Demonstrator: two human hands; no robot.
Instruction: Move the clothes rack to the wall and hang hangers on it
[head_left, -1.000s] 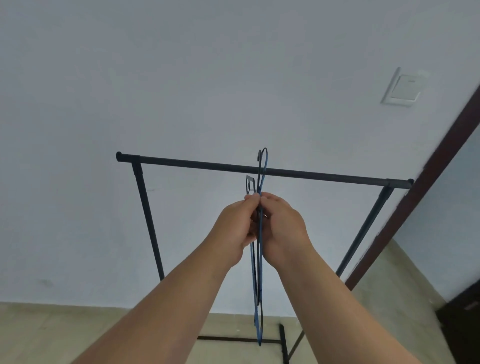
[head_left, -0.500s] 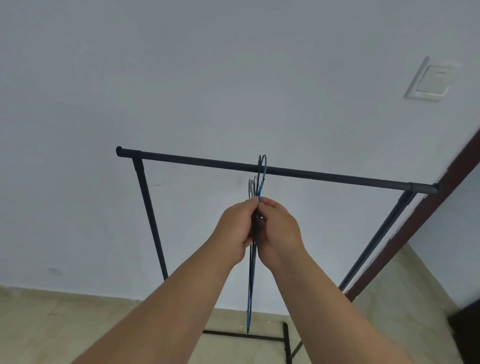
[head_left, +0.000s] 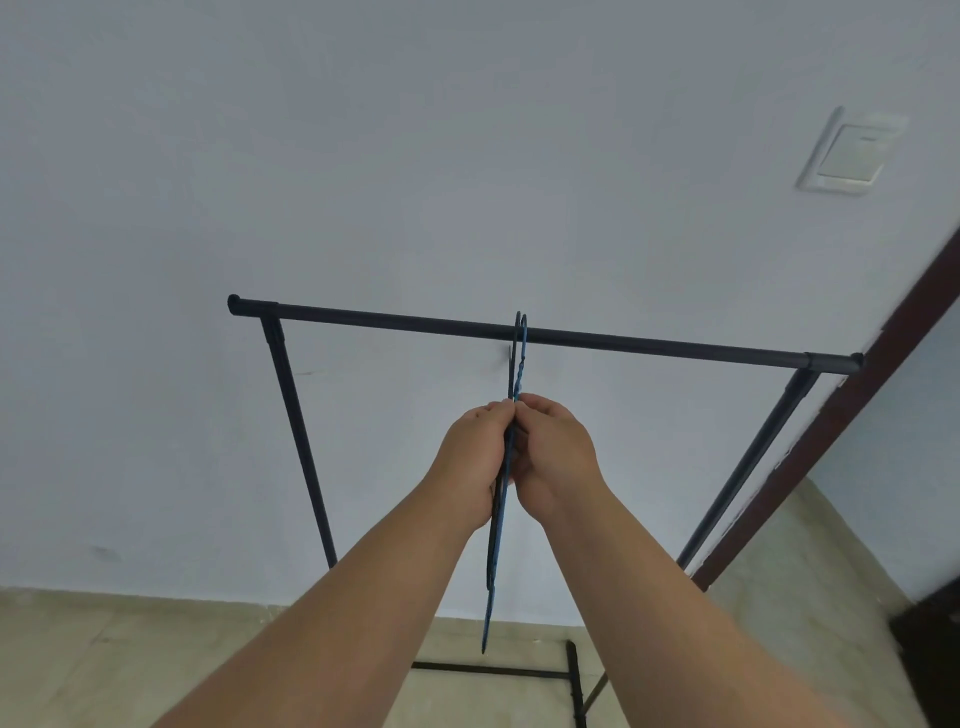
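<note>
A black clothes rack (head_left: 395, 324) stands close to the white wall, its top bar running from left to right. Thin wire hangers (head_left: 493, 561), blue and dark, are seen edge-on in front of me. Their hooks (head_left: 520, 332) cross the middle of the top bar; whether they rest on it I cannot tell. My left hand (head_left: 470, 460) and my right hand (head_left: 556, 457) are pressed together around the hangers' necks just below the bar, both pinching them.
A light switch (head_left: 852, 151) is on the wall at the upper right. A dark brown door frame (head_left: 826, 441) runs diagonally at the right, just beyond the rack's right end. Beige floor tiles (head_left: 104, 654) lie below, with the rack's base bar (head_left: 488, 670) on them.
Both hands have lifted the hangers up and forward, so the hooks now sit over the top bar. The view has tilted and the rack looks closer.
</note>
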